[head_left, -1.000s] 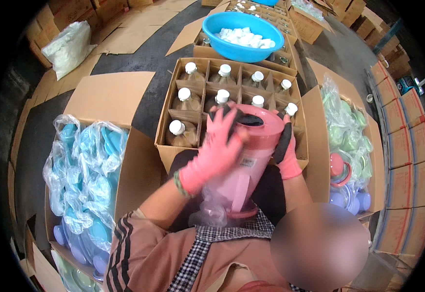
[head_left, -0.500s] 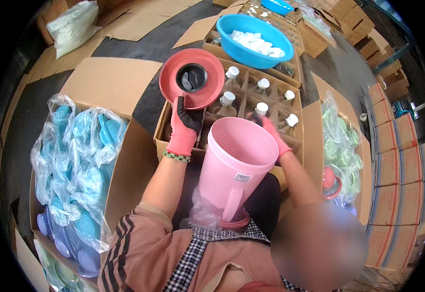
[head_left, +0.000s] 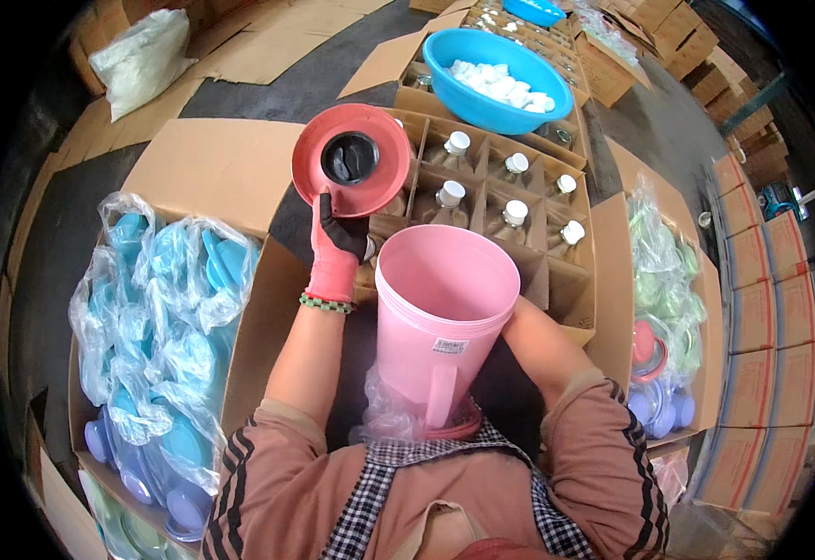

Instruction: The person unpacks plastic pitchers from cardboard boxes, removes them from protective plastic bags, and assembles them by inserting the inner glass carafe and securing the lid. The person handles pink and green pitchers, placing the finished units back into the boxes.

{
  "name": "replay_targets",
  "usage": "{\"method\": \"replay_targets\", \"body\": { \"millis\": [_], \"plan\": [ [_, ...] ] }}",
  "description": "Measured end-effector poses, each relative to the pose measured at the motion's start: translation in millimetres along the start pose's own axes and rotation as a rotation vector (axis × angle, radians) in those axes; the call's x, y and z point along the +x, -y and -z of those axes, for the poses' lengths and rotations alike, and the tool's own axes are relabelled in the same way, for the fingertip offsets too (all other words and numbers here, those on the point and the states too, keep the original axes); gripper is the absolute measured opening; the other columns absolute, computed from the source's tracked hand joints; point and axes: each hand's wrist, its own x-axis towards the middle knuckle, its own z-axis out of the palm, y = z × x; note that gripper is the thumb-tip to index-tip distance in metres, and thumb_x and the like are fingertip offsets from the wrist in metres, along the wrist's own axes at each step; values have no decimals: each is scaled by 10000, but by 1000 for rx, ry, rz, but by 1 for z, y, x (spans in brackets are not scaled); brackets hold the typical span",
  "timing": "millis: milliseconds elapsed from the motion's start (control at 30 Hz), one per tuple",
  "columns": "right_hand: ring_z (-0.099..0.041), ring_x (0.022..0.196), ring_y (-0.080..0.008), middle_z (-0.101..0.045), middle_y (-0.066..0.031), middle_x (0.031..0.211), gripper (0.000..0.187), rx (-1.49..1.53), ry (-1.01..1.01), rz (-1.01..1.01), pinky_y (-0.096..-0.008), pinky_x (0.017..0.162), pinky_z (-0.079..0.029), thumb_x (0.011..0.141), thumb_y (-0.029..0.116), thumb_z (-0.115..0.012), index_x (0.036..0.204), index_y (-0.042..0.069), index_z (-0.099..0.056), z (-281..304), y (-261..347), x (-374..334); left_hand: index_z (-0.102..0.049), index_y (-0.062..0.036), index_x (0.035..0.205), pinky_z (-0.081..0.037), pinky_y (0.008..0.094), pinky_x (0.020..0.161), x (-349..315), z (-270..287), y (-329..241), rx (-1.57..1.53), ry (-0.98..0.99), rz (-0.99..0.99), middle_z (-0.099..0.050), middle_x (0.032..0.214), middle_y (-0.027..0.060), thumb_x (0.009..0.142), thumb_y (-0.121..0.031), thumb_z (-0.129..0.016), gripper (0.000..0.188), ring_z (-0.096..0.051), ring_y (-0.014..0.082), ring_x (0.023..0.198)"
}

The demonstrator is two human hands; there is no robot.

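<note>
My left hand (head_left: 336, 245), in a pink glove with black-coated fingers, holds a round red lid (head_left: 375, 131) with a black centre piece. Its thumb lies on the lid's near rim. The lid is raised above the left part of a divided carton. Close to my body is a pink plastic jug (head_left: 449, 359), its mouth open and its handle facing me. Clear plastic film (head_left: 387, 406) bunches around its lower part. My right forearm (head_left: 546, 341) passes behind the jug's right side, which hides that hand. Several clear bottles with white caps (head_left: 515, 213) stand in the carton's compartments beyond the jug.
A blue basin (head_left: 454, 91) of white caps rests on cartons beyond the bottles. The left carton (head_left: 207, 173) holds bagged blue and purple plasticware; the right carton (head_left: 620, 280) holds green and purple pieces. Stacked boxes (head_left: 753, 313) line the far right.
My right hand has gone from beside the bottles, right of the jug, to behind the jug. The lid in my left hand has moved slightly left, and the view has shifted a little.
</note>
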Motion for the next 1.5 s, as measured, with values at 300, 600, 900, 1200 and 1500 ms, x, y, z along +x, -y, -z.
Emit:
{"method": "replay_targets", "body": {
  "millis": [300, 600, 900, 1200, 1500],
  "plan": [
    [-533, 944, -315, -551, -218, 988, 692, 218, -284, -12, -355, 805, -426, 558, 459, -692, 1020, -25, -516, 202, -3, -69, -447, -100, 1139, -367, 443, 916, -6, 6, -10, -48, 54, -12, -452, 1187, 83, 837, -221, -437, 326, -420, 248, 1106],
    [-492, 456, -70, -553, -30, 602, 293, 952, -650, 39, -207, 377, -379, 620, 243, -719, 731, 19, -565, 290, -64, -175, -420, -104, 1200, -340, 452, 932, -14, -1, -9, 38, 181, 16, -422, 1232, 99, 837, -367, -415, 448, -412, 274, 1120],
    [-525, 577, -155, -585, -130, 801, 260, 1975, -813, 381, -213, 444, -394, 806, 215, -544, 943, -2, -501, 164, -48, -181, -462, -16, 887, -323, 467, 921, -54, -123, 44, -100, 754, 271, -478, 1086, 242, 837, -281, -423, 272, -461, 319, 1045],
    [-486, 847, -113, -514, -33, 960, 454, 1614, -642, 396, -257, 761, -408, 725, 247, -664, 1079, 38, -470, 127, -45, -121, -423, -5, 990, -343, 415, 897, -14, -113, 33, 158, 615, 104, -465, 1107, 220, 846, -257, -427, 291, -465, 285, 1017],
    [-432, 1023, -139, -429, -73, 1155, 748, 1680, -1036, 349, -257, 848, -378, 701, 329, -689, 1256, 15, -298, 115, -39, -100, -385, 7, 1093, -362, 364, 872, -26, -36, 40, 176, 508, 348, -452, 1129, 198, 854, -233, -432, 342, -468, 251, 989]
  ]
}}
